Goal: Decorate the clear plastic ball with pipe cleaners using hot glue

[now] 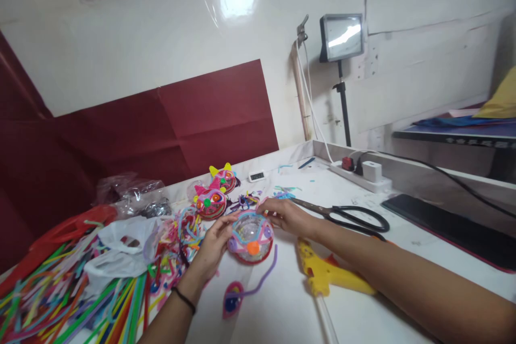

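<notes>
A round clear craft piece (252, 237), trimmed with blue, pink and red pipe cleaner and an orange pompom, is held upright just above the white table. My left hand (218, 242) grips its left rim, while my right hand (287, 215) has its fingers closed on the upper right edge; some fingertips are hidden behind it. In front lies a pink-edged oval with a dark blue centre (231, 301), a purple pipe cleaner (266, 278) trailing from it. A yellow hot glue gun (322, 269) rests under my right forearm. Two finished-looking animal faces (210, 201) stand behind.
Bundled pipe cleaners (108, 312), a white plastic bag (121, 247) and colourful scraps crowd the left. Black-handled scissors (355, 219), a dark phone (447, 228) and a power strip (363, 176) with cables lie right. A small digital timer (257, 176) and lamp (342, 37) stand farther back.
</notes>
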A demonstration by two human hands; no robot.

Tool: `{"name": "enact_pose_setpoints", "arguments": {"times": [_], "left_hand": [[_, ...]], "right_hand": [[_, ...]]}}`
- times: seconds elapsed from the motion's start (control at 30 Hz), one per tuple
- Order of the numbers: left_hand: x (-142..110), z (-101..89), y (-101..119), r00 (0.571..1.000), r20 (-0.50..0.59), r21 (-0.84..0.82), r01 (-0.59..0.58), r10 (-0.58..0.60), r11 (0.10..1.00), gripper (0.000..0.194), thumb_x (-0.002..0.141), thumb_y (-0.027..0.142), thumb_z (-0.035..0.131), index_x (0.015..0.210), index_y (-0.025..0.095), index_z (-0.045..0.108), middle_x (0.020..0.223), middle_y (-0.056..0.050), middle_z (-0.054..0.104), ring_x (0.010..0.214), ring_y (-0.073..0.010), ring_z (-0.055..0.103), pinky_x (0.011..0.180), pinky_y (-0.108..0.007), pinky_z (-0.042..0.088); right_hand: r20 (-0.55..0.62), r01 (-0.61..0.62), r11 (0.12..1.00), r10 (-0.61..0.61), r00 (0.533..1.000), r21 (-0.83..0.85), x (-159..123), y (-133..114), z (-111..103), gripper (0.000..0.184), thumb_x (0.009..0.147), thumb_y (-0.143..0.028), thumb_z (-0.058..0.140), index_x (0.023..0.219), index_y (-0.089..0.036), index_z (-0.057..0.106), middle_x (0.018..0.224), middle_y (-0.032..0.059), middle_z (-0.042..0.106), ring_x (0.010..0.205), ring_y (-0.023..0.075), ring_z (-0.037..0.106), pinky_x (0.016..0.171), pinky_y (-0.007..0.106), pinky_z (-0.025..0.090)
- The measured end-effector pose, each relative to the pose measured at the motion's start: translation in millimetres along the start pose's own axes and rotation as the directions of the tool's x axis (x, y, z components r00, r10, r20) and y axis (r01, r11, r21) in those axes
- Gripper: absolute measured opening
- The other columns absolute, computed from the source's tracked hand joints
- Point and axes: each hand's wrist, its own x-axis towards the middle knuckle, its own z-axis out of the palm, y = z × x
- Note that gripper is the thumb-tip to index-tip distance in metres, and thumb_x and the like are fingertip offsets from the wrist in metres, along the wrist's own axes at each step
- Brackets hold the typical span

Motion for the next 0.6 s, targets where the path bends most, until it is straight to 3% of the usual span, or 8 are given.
{"name": "enact_pose_setpoints", "arguments": {"times": [0.27,0.6], "left_hand": [[-2.5,2.5,1.6,1.0,-0.008,0.004,0.0,0.0,1.0,0.035,0.071,0.044,0.082,0.096,0.022,0.07,0.139,-0.01,0.059,0.126,-0.0287,0.056,0.092,-0.03,0.05],[-2.4,5.2,1.8,1.0,-0.011,0.015,-0.011,0.011,1.0,0.037,0.071,0.046,0.082,0.095,0.021,0.07,0.14,-0.012,0.058,0.125,-0.031,0.056,0.1,-0.037,0.046]], "right_hand": [[-0.006,-0.008,1.0,0.008,1.0,-0.012,-0.7,-2.8,-0.5,0.022,0.09,-0.01,0.052,0.106,-0.019,0.066,0.098,0.0074,0.071,0.078,0.0149,0.065,0.07,0.026,0.052],[-0.002,-0.016,1.0,0.016,1.0,-0.011,-1.4,-6.7,-1.4,0.018,0.094,-0.016,0.051,0.104,-0.019,0.065,0.094,0.0078,0.07,0.078,0.0158,0.065,0.067,0.025,0.051]]}}
